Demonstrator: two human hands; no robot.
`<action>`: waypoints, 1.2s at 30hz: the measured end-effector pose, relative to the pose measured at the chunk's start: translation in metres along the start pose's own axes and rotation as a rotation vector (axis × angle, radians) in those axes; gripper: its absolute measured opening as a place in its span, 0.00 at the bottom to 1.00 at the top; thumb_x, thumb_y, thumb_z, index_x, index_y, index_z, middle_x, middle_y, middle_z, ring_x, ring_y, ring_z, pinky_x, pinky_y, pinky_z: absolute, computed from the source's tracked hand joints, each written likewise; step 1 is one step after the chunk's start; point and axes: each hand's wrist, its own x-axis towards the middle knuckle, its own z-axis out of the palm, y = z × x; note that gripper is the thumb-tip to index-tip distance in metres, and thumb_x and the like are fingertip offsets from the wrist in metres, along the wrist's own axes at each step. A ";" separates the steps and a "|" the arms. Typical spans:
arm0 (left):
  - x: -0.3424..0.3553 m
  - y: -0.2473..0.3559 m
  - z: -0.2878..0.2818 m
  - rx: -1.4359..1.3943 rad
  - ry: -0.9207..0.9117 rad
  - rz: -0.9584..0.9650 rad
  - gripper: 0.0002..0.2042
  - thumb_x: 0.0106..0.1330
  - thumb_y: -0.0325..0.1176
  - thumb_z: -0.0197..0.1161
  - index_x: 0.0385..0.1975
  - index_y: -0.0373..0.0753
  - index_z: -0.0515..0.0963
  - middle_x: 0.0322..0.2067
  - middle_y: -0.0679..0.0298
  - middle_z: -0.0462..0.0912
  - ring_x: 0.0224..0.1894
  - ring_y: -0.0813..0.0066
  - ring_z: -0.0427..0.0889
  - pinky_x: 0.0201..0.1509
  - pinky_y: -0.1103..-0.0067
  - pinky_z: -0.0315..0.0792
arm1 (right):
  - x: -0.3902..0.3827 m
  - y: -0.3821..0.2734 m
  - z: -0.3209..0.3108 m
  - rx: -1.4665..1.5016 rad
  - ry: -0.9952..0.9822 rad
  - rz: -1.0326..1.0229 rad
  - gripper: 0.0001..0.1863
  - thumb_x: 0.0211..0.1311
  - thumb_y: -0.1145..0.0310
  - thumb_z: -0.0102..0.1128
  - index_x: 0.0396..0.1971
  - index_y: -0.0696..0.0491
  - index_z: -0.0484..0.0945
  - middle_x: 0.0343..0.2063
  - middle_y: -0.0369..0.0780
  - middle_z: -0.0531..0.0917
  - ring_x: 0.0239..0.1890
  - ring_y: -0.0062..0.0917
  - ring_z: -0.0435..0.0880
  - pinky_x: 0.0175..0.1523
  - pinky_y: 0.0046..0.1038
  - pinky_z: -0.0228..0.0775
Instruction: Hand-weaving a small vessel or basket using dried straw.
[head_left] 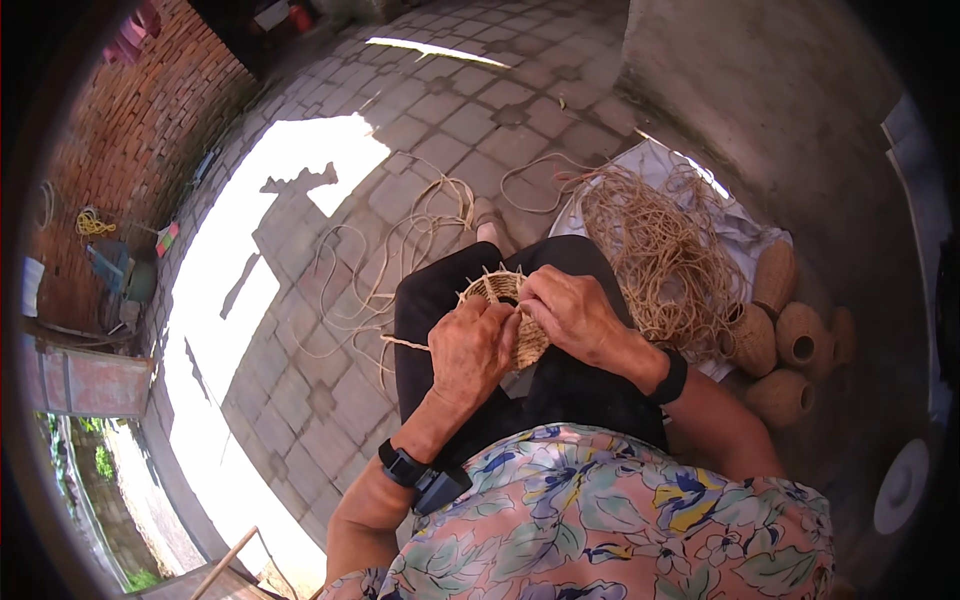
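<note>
Small round basket, both hands busy on it
You're holding a small woven basket (531, 345) over your lap, with your left hand (468, 345) closed on its left side and your right hand (575, 312) pinching by the dark opening; I can't tell if there's a strand in that pinch. It's probably feeling light and dry, stiff where the weave is tight, a bit fragile at the spiky stake ends (487, 270) around the rim, so I'd be holding the wall instead. A loose strand (405, 343) is sticking out left. Below are your black trousers (425, 300), then paving stones (455, 125) catching sun on the left. Tangled cord (655, 250) is lying on a white sheet (750, 238) to the right, near jar-shaped baskets (775, 400), and a brick wall (150, 130) is standing upper left.
</note>
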 end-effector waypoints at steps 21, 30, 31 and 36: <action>0.044 -0.033 -0.003 -0.364 -0.691 -0.372 0.09 0.62 0.33 0.60 0.27 0.33 0.82 0.17 0.59 0.82 0.21 0.72 0.82 0.30 0.76 0.75 | -0.001 -0.013 0.015 0.005 -0.015 0.377 0.25 0.55 0.74 0.60 0.54 0.52 0.69 0.31 0.49 0.85 0.33 0.46 0.85 0.37 0.46 0.76; 0.047 -0.033 -0.001 -0.475 -0.741 -0.622 0.05 0.60 0.30 0.65 0.26 0.35 0.82 0.17 0.67 0.80 0.20 0.84 0.79 0.26 0.84 0.71 | 0.002 -0.008 0.020 0.068 -0.048 0.467 0.24 0.58 0.71 0.60 0.55 0.49 0.69 0.26 0.48 0.85 0.31 0.47 0.85 0.37 0.47 0.75; 0.046 -0.034 0.000 -0.507 -0.717 -0.625 0.06 0.60 0.30 0.66 0.25 0.35 0.82 0.17 0.67 0.80 0.20 0.84 0.78 0.25 0.84 0.70 | 0.001 -0.011 0.019 0.028 -0.043 0.471 0.24 0.57 0.71 0.61 0.55 0.48 0.69 0.31 0.47 0.84 0.36 0.46 0.84 0.40 0.46 0.75; 0.045 -0.030 -0.002 -0.533 -0.674 -0.645 0.05 0.59 0.30 0.66 0.24 0.36 0.81 0.16 0.68 0.79 0.18 0.84 0.75 0.22 0.84 0.65 | 0.001 -0.020 0.015 -0.237 0.062 0.348 0.29 0.53 0.70 0.65 0.57 0.45 0.69 0.48 0.44 0.78 0.52 0.43 0.78 0.51 0.46 0.71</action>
